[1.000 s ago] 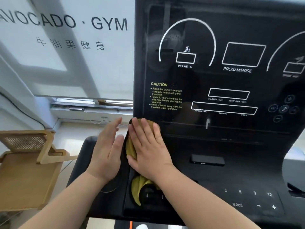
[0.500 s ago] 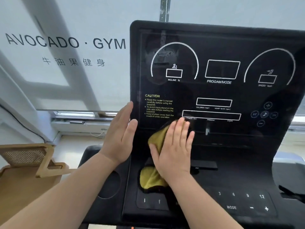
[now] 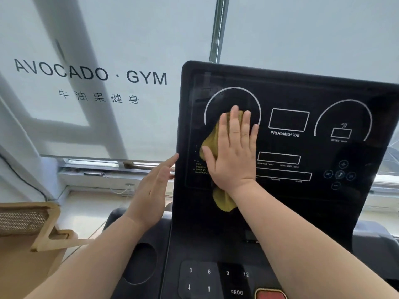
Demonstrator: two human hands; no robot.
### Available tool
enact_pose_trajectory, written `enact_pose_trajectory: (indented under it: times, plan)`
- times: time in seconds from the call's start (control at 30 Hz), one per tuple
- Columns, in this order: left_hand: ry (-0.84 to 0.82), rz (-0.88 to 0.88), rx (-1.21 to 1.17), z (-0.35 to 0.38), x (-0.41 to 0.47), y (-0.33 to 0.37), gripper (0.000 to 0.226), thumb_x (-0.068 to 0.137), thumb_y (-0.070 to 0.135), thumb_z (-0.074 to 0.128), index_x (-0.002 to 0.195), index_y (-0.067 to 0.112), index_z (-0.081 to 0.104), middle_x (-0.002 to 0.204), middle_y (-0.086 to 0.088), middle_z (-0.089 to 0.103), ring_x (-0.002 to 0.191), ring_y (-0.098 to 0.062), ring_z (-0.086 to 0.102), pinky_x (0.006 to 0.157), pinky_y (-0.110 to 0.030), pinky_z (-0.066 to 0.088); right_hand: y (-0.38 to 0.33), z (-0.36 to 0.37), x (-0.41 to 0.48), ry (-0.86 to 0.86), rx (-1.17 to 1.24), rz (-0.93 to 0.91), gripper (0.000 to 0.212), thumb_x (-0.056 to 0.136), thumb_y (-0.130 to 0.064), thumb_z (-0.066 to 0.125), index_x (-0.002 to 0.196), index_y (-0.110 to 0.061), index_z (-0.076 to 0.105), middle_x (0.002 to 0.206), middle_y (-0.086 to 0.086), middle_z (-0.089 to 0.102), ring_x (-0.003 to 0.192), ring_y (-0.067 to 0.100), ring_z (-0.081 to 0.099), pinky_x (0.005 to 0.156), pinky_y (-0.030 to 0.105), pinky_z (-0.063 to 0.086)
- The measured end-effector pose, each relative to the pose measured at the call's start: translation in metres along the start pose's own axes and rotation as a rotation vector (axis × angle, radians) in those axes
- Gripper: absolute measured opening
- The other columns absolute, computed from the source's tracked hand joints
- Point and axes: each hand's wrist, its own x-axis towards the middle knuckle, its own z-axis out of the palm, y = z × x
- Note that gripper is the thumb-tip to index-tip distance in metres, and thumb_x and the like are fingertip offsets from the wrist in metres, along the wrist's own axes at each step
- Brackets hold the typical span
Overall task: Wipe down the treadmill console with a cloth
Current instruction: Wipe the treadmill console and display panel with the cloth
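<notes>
The black treadmill console (image 3: 302,190) fills the right half of the head view, with white dials and boxes printed on its upright screen. My right hand (image 3: 234,152) lies flat on a yellow-green cloth (image 3: 210,141), pressing it against the left dial of the screen. A tail of the cloth hangs down below my wrist. My left hand (image 3: 152,190) is flat, fingers together, resting against the console's left edge and holding nothing.
A keypad (image 3: 207,279) with numbers and arrows and a red button (image 3: 269,294) sit on the lower deck. A round cup holder (image 3: 140,264) is at the lower left. A wooden chair (image 3: 28,234) stands left, below a window blind lettered AVOCADO GYM.
My right hand has slid the cloth up from the console's lower left area onto the left dial. My left hand rose along the console's left edge. The view tilted upward.
</notes>
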Motion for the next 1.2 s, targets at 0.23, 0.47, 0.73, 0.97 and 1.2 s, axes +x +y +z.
enact_pose_trajectory:
  times: [0.23,0.47,0.73,0.97,1.2]
  plan:
    - [0.106,0.043,-0.028,0.011,0.0,-0.001,0.076,0.091,0.08,0.02,0.146,0.036,0.049,0.144,0.021,0.054,0.13,-0.007,0.053,0.11,-0.046,0.043,0.031,0.022,-0.062,-0.065,-0.246,-0.571,0.071,0.105,-0.052,0.033,0.165,-0.02,0.012,0.173,0.003,0.002,0.159,0.03,-0.004,0.126,0.057,-0.006]
    - [0.24,0.124,0.06,0.016,0.008,0.011,0.071,0.094,0.074,0.021,0.134,0.029,0.059,0.136,0.014,0.06,0.123,-0.019,0.06,0.107,-0.049,0.045,0.08,-0.013,-0.007,0.08,-0.346,-0.319,0.078,0.105,-0.053,0.034,0.161,0.0,0.018,0.17,0.023,0.008,0.157,0.042,0.004,0.127,0.057,0.0]
    - [0.278,0.083,0.049,0.017,0.013,0.019,0.082,0.091,0.079,0.021,0.131,0.02,0.063,0.133,0.008,0.064,0.122,-0.016,0.06,0.104,-0.049,0.048,0.034,-0.026,0.032,0.24,-0.105,-0.135,0.058,0.094,-0.005,0.051,0.152,0.0,0.043,0.147,0.017,0.035,0.133,0.035,0.038,0.112,0.048,0.033]
    - [0.273,0.071,0.041,0.018,0.015,0.025,0.07,0.094,0.067,0.023,0.141,0.026,0.053,0.138,0.013,0.06,0.13,-0.005,0.053,0.111,-0.042,0.043,0.021,0.007,-0.038,-0.064,-0.127,-0.127,0.08,0.101,-0.051,0.033,0.159,0.001,0.018,0.169,0.023,0.01,0.157,0.043,0.005,0.127,0.056,0.006]
    - [0.185,0.163,0.137,0.011,0.042,0.039,0.068,0.098,0.059,0.018,0.155,0.026,0.035,0.159,0.015,0.036,0.147,0.004,0.026,0.124,-0.034,0.023,0.071,-0.023,0.017,-0.001,-0.146,0.061,0.086,0.099,-0.058,0.032,0.16,0.0,0.017,0.169,0.023,0.011,0.156,0.044,0.002,0.126,0.059,0.006]
